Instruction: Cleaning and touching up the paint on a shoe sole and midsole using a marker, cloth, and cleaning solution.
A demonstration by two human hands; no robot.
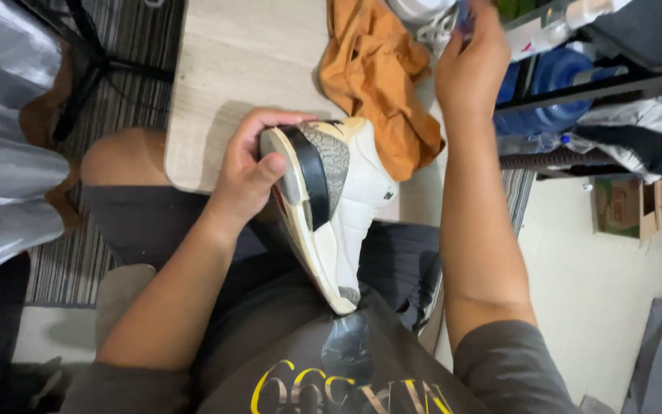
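Observation:
My left hand (248, 170) grips a white sneaker (339, 201) with grey patterned and black panels, its toe resting against my chest and its sole turned to the left. My right hand (470, 61) reaches to the table's far side and closes around something near another white shoe (423, 15); what it holds is mostly hidden by the fingers. An orange cloth (377, 77) lies crumpled on the light wooden table (231, 69) between the two hands.
A metal rack (576, 92) with a blue water jug (568, 73) and a white bottle stands on the right. A cardboard box (630, 207) sits on the floor. A silvery cover (1, 138) hangs at the left, over a striped rug.

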